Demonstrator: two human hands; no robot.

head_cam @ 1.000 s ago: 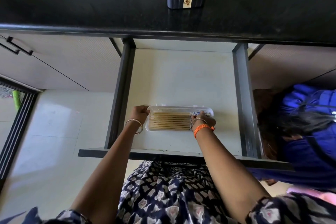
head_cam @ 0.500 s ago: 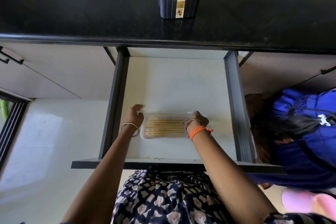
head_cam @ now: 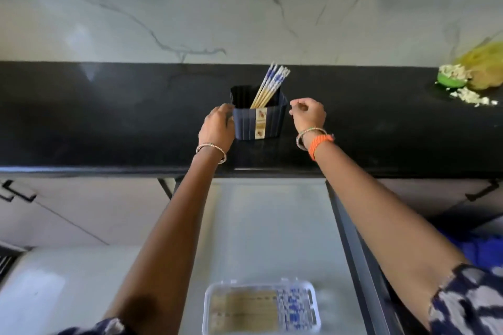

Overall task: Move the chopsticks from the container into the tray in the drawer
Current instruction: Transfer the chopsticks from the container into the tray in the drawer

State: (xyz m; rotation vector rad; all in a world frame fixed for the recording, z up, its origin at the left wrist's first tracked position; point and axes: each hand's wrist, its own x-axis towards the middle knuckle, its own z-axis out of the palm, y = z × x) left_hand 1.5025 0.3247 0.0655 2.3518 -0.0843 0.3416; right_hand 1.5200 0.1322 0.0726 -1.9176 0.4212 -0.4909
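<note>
A dark ribbed container [head_cam: 258, 122] stands on the black counter, with several blue-and-tan chopsticks [head_cam: 269, 85] leaning out of it to the right. My left hand [head_cam: 217, 125] rests against the container's left side. Just right of the container hovers my right hand [head_cam: 309, 113], fingers curled loosely, holding nothing. In the open drawer [head_cam: 272, 226] below lies a clear plastic tray [head_cam: 261, 307] with several chopsticks laid flat in it, blue ends to the right.
The black counter [head_cam: 109, 117] runs the width of the view under a marbled wall. A green and yellow object [head_cam: 462, 76] with white scraps lies at the counter's far right. Cabinet fronts with dark handles flank the drawer.
Both hands left the tray in the drawer and rose to the counter, either side of the container. The view tilted up from the drawer to the counter and wall.
</note>
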